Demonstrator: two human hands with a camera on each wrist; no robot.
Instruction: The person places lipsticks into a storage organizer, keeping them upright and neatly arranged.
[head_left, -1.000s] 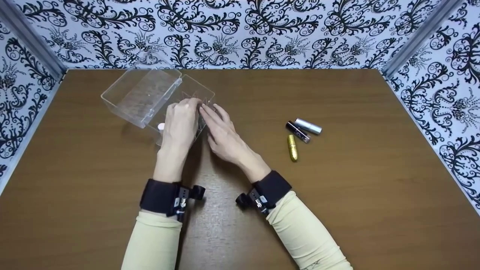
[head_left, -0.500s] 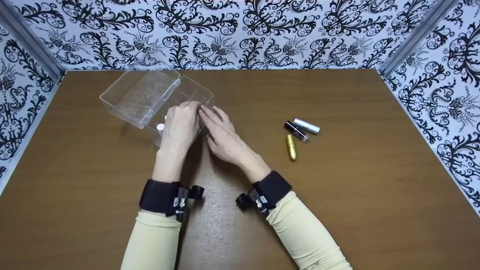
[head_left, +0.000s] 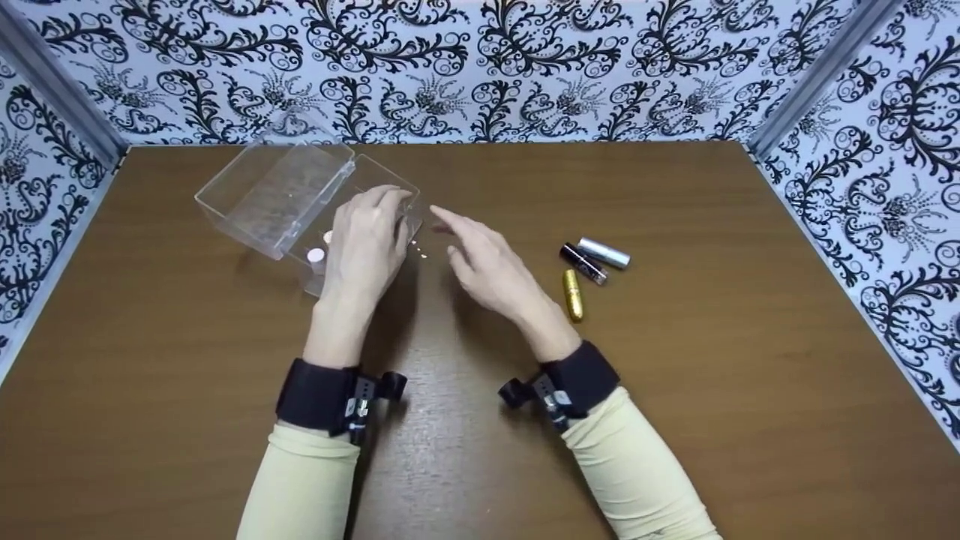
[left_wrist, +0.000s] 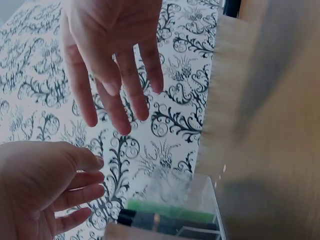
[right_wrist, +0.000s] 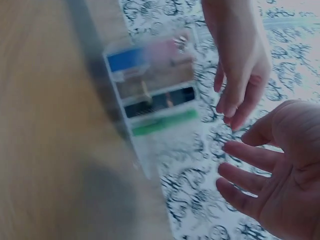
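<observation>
A clear plastic box [head_left: 386,171] stands at the back left in the head view, its hinged lid [head_left: 274,195] swung back. My left hand [head_left: 367,236] hovers over the box, fingers loosely bent and holding nothing. It hides much of the inside. Just right of the box, my right hand [head_left: 491,262] is raised, also holding nothing. In the right wrist view, blue [right_wrist: 125,59], black [right_wrist: 161,102] and green [right_wrist: 165,122] items lie in separate compartments, blurred. A pale round cap [head_left: 316,256] shows at the box's near left corner.
Right of my right hand lie a gold tube [head_left: 573,295], a dark tube [head_left: 583,263] and a silver tube [head_left: 604,253] on the brown table [head_left: 720,360]. Small bright specks [head_left: 420,250] show beside the box. Patterned walls [head_left: 555,67] enclose the back and sides.
My right hand has drawn away from the box to the right, apart from the left hand. My left hand's fingers have loosened and lifted slightly. The tubes stay where they were.
</observation>
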